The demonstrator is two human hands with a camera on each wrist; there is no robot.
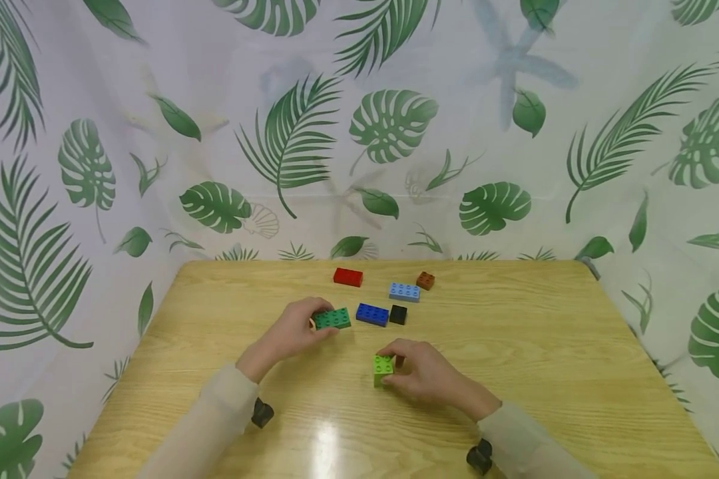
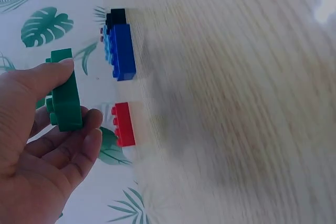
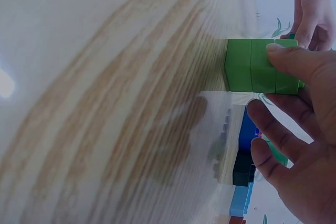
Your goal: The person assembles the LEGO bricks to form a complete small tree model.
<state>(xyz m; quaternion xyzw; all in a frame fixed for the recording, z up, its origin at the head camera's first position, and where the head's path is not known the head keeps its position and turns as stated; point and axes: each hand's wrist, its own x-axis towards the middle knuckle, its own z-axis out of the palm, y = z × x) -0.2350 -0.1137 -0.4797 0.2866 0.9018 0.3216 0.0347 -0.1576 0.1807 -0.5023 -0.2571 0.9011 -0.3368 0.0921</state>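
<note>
My left hand (image 1: 296, 329) grips a dark green toy building brick (image 1: 333, 319) with two rows of studs. In the left wrist view the thumb presses one side of the green brick (image 2: 66, 95), fingers behind it, and the brick is up off the table. My right hand (image 1: 422, 372) pinches a lime green stack of bricks (image 1: 383, 370) between thumb and fingers. The right wrist view shows this stack (image 3: 251, 66) as three bricks high, upright, its base at the tabletop. Between and beyond the hands lie a blue brick (image 1: 372, 315) and a small black brick (image 1: 398, 315).
Farther back on the wooden table (image 1: 545, 346) lie a red brick (image 1: 348, 277), a light blue brick (image 1: 404, 292) and a small brown brick (image 1: 425, 280). A leaf-patterned curtain (image 1: 431, 226) hangs along the table's back and sides.
</note>
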